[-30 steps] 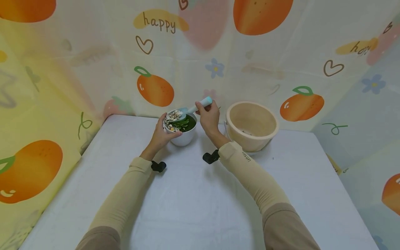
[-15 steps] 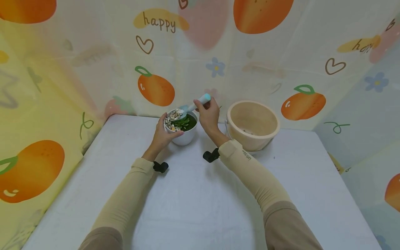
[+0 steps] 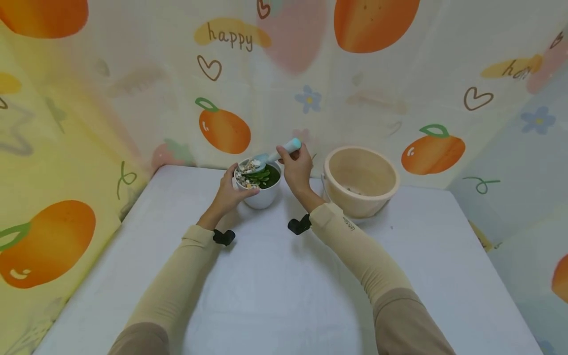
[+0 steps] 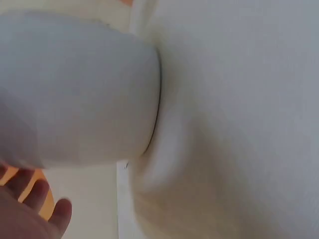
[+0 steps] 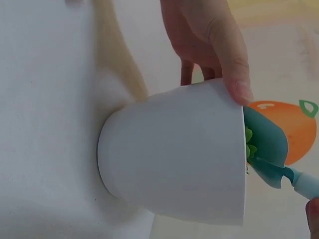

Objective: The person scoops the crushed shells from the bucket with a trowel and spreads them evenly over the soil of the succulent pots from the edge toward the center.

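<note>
A white flower pot (image 3: pixel 263 199) stands upright at the back of the table, with a green plant (image 3: pixel 263 176) and pale pebbles (image 3: pixel 243 180) inside. My left hand (image 3: pixel 227 196) holds the pot by its left side, and its thumb (image 5: pixel 238 82) lies against the rim in the right wrist view. My right hand (image 3: pixel 298 170) grips the light-blue handle of a small trowel (image 3: pixel 286 149). The trowel's teal blade (image 5: pixel 269 142) is tilted over the pot's mouth, with some pebbles on it in the head view. The left wrist view shows the pot's wall (image 4: pixel 84 89) close up.
A beige bucket (image 3: pixel 361 198) stands just right of my right hand, with a few small bits on its bottom. A white cloth covers the table (image 3: pixel 275 286). Behind it hangs a fruit-patterned curtain (image 3: pixel 275 108).
Fewer pebbles show on the trowel's blade than a second ago. Both hands stay nearly in place at the pot, and the head view shifts slightly.
</note>
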`<control>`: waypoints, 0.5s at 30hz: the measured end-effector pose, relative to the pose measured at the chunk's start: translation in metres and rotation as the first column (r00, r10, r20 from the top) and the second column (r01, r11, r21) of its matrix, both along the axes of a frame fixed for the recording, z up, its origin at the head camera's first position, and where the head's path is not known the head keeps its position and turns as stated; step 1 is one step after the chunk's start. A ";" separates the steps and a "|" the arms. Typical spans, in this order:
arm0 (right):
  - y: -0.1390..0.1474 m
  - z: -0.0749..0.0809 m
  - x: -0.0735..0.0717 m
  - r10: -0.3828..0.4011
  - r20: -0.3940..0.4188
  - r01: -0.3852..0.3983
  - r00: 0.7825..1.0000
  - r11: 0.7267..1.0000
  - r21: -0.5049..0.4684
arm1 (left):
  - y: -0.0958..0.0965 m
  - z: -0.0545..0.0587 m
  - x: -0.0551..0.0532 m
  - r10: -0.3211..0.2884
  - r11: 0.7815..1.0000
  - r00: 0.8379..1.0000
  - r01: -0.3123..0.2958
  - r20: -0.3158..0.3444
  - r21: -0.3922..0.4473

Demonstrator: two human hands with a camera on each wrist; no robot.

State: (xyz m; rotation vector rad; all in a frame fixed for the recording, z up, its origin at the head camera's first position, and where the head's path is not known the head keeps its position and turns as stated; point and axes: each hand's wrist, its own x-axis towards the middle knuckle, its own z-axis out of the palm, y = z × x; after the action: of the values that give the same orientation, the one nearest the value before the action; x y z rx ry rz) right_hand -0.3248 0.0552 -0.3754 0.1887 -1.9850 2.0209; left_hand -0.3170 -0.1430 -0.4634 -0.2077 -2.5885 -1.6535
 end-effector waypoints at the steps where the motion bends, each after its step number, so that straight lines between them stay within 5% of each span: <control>1: 0.001 -0.001 0.000 0.004 0.006 -0.004 1.000 1.000 -0.001 | -0.002 0.000 -0.001 -0.022 1.000 1.000 0.022 0.020 0.006; 7: 0.002 -0.003 0.001 0.007 0.000 -0.007 1.000 1.000 0.027 | -0.009 0.001 -0.009 -0.106 0.994 0.989 0.102 0.107 0.040; 15: 0.001 -0.005 -0.001 0.015 -0.048 -0.013 0.999 0.999 0.049 | -0.009 0.000 -0.010 -0.102 0.994 0.989 0.096 0.109 0.055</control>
State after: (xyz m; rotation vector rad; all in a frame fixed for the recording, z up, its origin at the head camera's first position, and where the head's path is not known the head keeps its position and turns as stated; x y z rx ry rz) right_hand -0.3253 0.0561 -0.3802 0.2603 -2.0100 1.9583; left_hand -0.3273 -0.1520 -0.4631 -0.2519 -2.6548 -1.8104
